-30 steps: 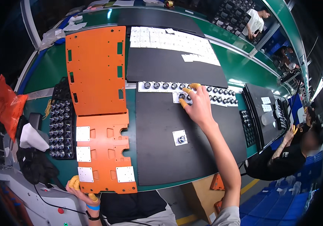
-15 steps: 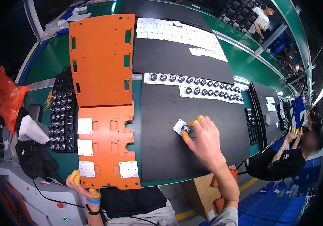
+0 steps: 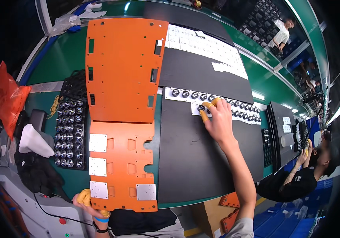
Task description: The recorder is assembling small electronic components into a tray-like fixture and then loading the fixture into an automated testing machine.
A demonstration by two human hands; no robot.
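My right hand (image 3: 219, 121), with yellow finger cots, pinches a small white square plate with a dark round piece (image 3: 201, 108) at the left end of the nearer plate row. This row (image 3: 239, 118) and a longer row behind it (image 3: 175, 93) carry the same shiny black round pieces. My left hand (image 3: 88, 202), also in yellow cots, grips the near left corner of an orange board (image 3: 122, 178). Silver square plates (image 3: 98, 166) lie along that board's left side, and one silver plate (image 3: 146, 192) lies at its near right.
A second orange panel (image 3: 124, 71) adjoins the board's far edge. A black tray of shiny round pieces (image 3: 70, 133) stands left. White plates (image 3: 201, 43) cover the back of a black mat (image 3: 193, 158). A co-worker (image 3: 308, 170) sits at the right beside another black board (image 3: 283, 135).
My right hand has carried the small plate with its round piece from mid-mat to the left end of the nearer row. My left hand stays at the orange board's corner. The view has shifted slightly.
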